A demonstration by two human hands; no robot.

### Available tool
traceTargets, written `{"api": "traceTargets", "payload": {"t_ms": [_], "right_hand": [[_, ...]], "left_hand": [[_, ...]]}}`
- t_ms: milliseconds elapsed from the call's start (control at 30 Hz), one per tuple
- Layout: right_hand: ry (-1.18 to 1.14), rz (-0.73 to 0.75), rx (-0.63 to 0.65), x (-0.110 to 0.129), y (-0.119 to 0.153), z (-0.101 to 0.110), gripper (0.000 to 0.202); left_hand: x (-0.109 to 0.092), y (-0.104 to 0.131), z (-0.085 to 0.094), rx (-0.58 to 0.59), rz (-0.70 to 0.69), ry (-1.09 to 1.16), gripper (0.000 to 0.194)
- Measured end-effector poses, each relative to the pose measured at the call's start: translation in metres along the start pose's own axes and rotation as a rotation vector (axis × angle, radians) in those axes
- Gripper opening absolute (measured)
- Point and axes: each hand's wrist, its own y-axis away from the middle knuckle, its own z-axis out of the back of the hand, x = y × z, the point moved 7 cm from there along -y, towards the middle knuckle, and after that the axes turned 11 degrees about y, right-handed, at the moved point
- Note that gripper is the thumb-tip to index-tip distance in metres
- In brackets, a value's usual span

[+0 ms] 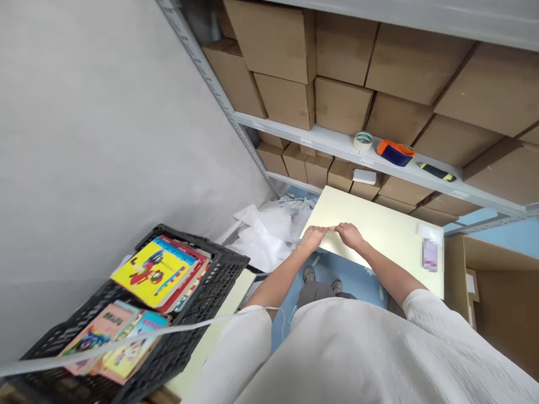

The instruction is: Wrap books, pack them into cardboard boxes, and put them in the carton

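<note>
Both hands meet over the near left part of a pale yellow board or tabletop (379, 224). My left hand (314, 236) is closed on one end of a small, thin, light-brown item (331, 229). The other end is gripped by my right hand (349, 234), its fingers curled. The item stretches across the short gap between the hands; what it is cannot be made out. A blurred-out purple item (432, 255) lies on the board's right end.
A black crate (202, 303) with picture books (155, 272) stands at lower left, crossed by a white strap (168, 330). Shelves ahead hold cardboard boxes (343, 104), a tape roll (362, 141), an orange-blue item (396, 152) and a cutter (438, 171). White wrapping (265, 233) lies left; an open carton (501, 297) stands right.
</note>
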Motion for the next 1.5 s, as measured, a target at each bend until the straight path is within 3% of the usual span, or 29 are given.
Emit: {"api": "traceTargets", "payload": {"t_ms": [100,367,567,800,933,1067,1367,1500], "right_hand": [[-0.031,-0.071,0.031,-0.016,-0.007,-0.01,0.037],[-0.164,-0.264,0.038,-0.041,-0.056,-0.033,0.043],[-0.36,-0.465,0.114,-0.042,-0.063,-0.071,0.056],[-0.491,-0.521,0.17,-0.03,-0.064,-0.102,0.049],[-0.644,-0.521,0.125,-0.024,-0.074,-0.116,0.053],[-0.831,-0.666,0.026,-0.032,-0.08,-0.13,0.055],[-1.271,-1.161,-0.108,-0.056,-0.067,-0.155,0.068],[-1.334,-1.279,-0.124,-0.066,-0.057,-0.15,0.05]], "left_hand": [[0.009,-0.023,-0.016,0.135,-0.006,-0.074,0.045],[0.048,-0.072,-0.029,0.228,-0.049,-0.124,0.037],[0.075,-0.073,-0.058,0.481,-0.076,-0.118,0.033],[0.109,-0.074,-0.064,0.53,-0.078,-0.172,0.056],[0.124,-0.075,-0.074,0.601,-0.024,-0.179,0.063],[0.129,-0.082,-0.082,0.621,0.029,-0.166,0.069],[0.123,-0.094,-0.089,0.652,0.128,-0.03,0.088],[0.12,-0.095,-0.093,0.629,0.175,0.12,0.083]]}}
